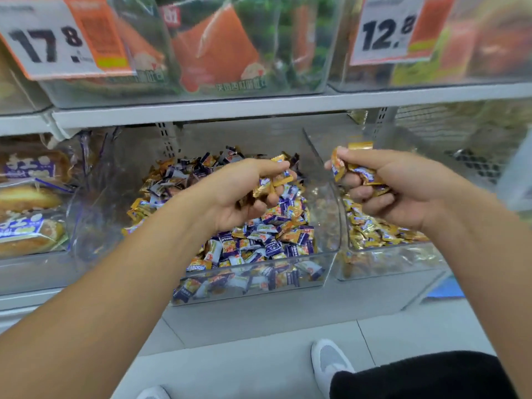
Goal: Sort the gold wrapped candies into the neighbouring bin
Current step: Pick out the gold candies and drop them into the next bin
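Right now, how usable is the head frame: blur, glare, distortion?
Head view: motion blur smears the price tags and upper shelf; both hands and the gold candies stay readable. Clear bin wall shows faint glare; wide-angle lens bows the shelf edge.

head camera looks forward and down, close over shelf bins (pixel 331 256).

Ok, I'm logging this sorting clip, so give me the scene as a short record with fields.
left hand: holds gold candies over the mixed bin
right hand: grips a bunch of gold candies above the neighbouring bin
mixed bin: gold and purple-white candies
neighbouring bin: only gold candies visible
price tags above: 17.8, 12.8
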Motion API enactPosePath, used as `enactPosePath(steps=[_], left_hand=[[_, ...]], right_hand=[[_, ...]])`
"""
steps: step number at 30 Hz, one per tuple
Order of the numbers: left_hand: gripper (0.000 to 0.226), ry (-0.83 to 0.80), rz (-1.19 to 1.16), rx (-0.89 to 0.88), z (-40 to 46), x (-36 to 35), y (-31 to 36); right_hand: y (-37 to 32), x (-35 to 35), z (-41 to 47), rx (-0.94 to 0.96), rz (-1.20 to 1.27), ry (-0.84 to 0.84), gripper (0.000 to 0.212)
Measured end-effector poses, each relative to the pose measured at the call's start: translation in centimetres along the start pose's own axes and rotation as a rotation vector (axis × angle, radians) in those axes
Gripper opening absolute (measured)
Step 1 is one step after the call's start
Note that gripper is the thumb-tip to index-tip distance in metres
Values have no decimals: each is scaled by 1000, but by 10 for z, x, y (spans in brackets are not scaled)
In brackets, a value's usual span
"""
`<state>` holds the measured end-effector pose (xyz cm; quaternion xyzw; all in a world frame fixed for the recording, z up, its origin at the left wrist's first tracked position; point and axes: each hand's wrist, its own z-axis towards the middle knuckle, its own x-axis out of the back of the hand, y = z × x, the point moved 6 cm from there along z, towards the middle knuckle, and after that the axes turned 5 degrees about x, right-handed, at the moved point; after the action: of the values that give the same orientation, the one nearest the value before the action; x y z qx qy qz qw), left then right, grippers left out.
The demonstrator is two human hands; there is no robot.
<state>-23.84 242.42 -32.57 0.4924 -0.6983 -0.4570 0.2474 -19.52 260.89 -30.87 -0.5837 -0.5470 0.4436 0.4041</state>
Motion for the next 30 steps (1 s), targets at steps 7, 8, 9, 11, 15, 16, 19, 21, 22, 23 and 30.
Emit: enactPosePath(steps=[7,8,9,11,15,16,19,21,22,23,30], left_hand=[[21,-44,-155,51,42,-96,33],[21,-39,-172,48,49,-103,36],[21,-37,-180,52,55,-109,37],[22,-46,-163,81,64,-121,36],[25,-36,-81,128,78,-134,35],[26,-35,-72,138,80,-135,36],[31,-24,-47,155,86,-136,34],[33,-40,-29,165,87,-137,31],[34,-43,-20,167,87,-137,29],[33,-40,-17,168,87,-137,29],[36,28,86,152,92,-138,26]], right_hand=[[19,94,-3,-99,513,317,24],[20,100,-3,-92,555,322,23],[20,104,-2,-85,586,321,22],[19,111,-1,-75,624,324,22],[18,121,0,-58,660,341,21],[18,124,0,-59,660,342,21],[21,130,3,-69,647,342,20],[24,135,4,-74,650,352,23],[25,138,5,-75,651,359,25],[26,140,6,-76,656,364,27],[29,148,6,-83,664,369,25]])
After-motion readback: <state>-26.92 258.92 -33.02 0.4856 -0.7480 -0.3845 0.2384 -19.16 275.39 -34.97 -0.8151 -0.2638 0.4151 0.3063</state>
